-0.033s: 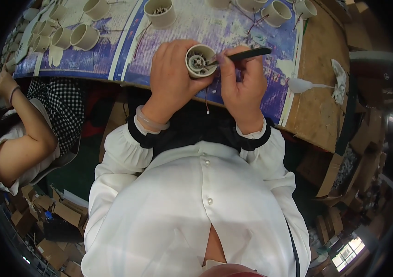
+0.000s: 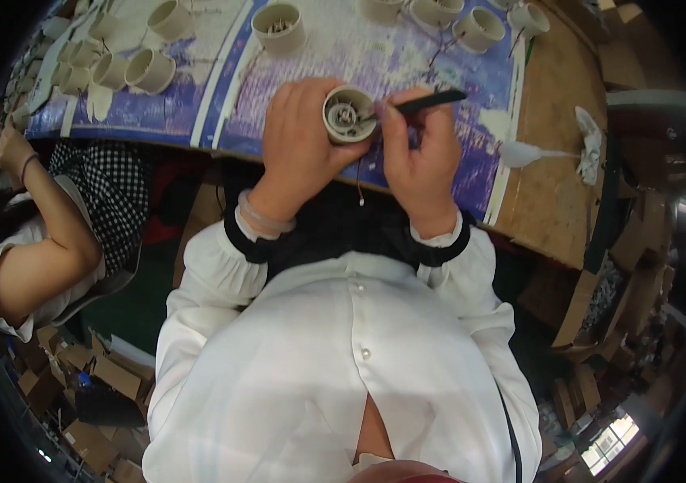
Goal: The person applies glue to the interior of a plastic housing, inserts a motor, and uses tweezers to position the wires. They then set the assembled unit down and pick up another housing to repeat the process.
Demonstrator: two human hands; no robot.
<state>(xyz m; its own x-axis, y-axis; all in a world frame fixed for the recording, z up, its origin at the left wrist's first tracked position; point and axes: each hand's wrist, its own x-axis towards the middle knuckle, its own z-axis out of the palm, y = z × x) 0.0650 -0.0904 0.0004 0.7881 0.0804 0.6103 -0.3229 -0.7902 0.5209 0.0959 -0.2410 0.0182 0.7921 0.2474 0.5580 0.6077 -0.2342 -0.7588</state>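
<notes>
- Cup (image 2: 361,97): gripped by the left hand (image 2: 299,133) near the front edge of the table (image 2: 556,137), mouth toward the camera.
- Black tool (image 2: 431,101): pinched in the right hand (image 2: 423,157), tip at the cup's mouth.
- Progress: round part (image 2: 345,117) seated inside; wire (image 2: 360,179) hanging below. Work inside appears unfinished; remaining steps cannot be told.
- Clearance: table surface separates the hands from other cups (image 2: 280,40); white bulb (image 2: 520,153) limits rightward travel.
</notes>
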